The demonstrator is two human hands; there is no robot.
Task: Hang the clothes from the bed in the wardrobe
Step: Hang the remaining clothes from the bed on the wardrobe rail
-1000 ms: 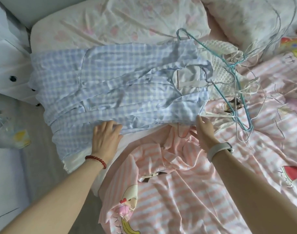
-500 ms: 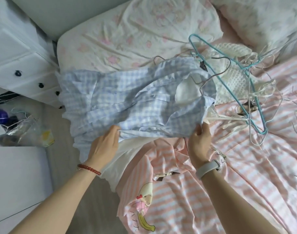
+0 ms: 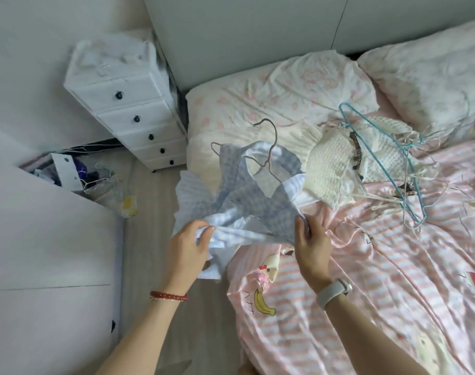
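My left hand [image 3: 189, 243] and right hand [image 3: 310, 236] each pinch the blue gingham dress [image 3: 247, 204] on its wire hanger [image 3: 268, 147], lifted off the bed's left edge [image 3: 203, 147]; the cream knitted top [image 3: 336, 158] remains unhung.

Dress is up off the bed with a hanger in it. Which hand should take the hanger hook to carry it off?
Right, probably. The right hand only pinches one edge of the blue checked dress, below the hanger. The left hand grips the bunched fabric and bears most of the weight.
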